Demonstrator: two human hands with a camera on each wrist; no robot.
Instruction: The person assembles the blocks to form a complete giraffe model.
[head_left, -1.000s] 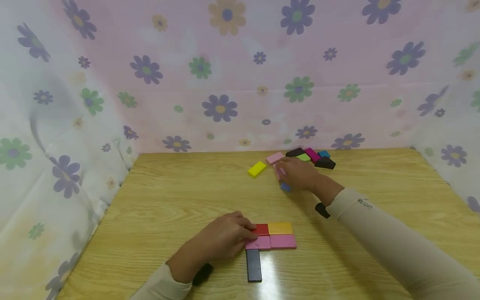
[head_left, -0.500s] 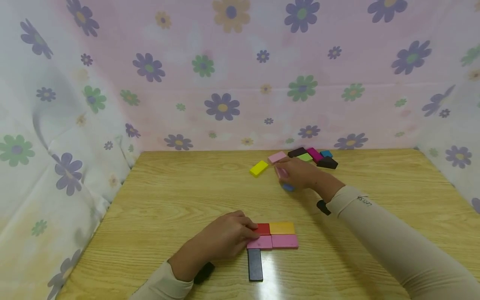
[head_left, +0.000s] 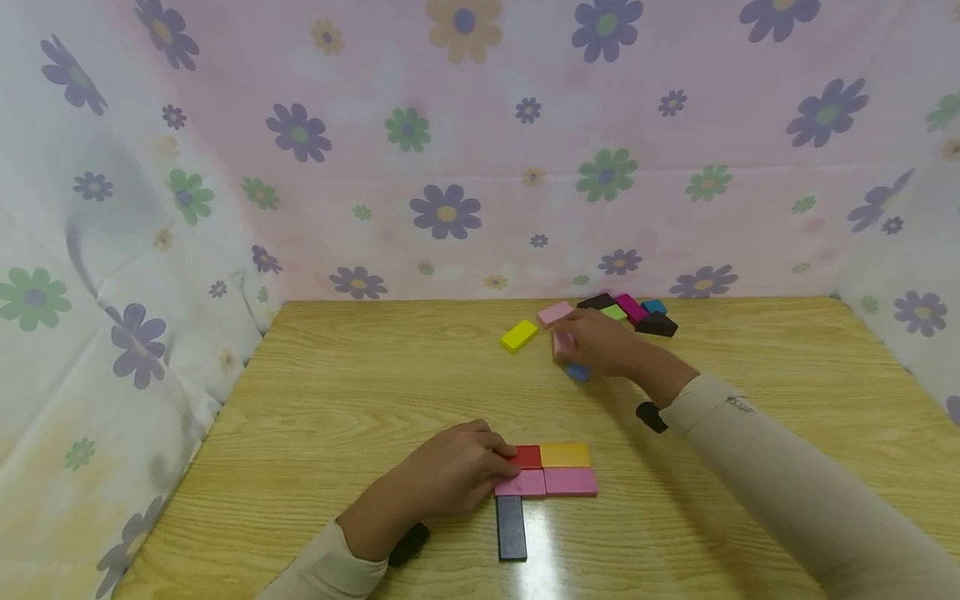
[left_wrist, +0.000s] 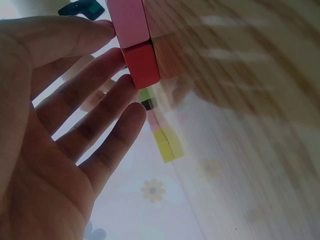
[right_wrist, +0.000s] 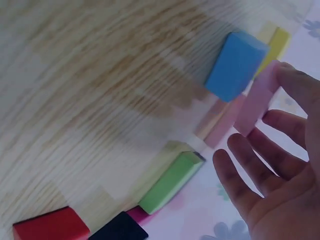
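Observation:
My left hand (head_left: 450,471) lies at the left end of a small block layout, its fingers fairly straight. In the left wrist view the fingertips touch a red block (left_wrist: 143,65) and the thumb a pink block (left_wrist: 129,22). An orange block (head_left: 565,455) adjoins the red one, and another pink block (head_left: 572,481) sits below it. A black block (head_left: 512,527) extends toward me from the left pink one. Farther back, my right hand (head_left: 603,343) pinches a pink block (right_wrist: 259,97) between thumb and fingers, close to a blue block (right_wrist: 237,65).
Beyond the right hand lie loose blocks: yellow (head_left: 519,336), pink (head_left: 555,313), green (head_left: 614,312), magenta (head_left: 632,308), blue (head_left: 654,307) and black (head_left: 656,324). Black pieces sit by the right sleeve (head_left: 651,416) and left wrist (head_left: 409,545). Flowered cloth (head_left: 480,150) bounds the wooden table.
The right hand has shifted slightly while keeping its pinch on the pink block. The left hand holds its place at the layout. The whole view has drifted a little.

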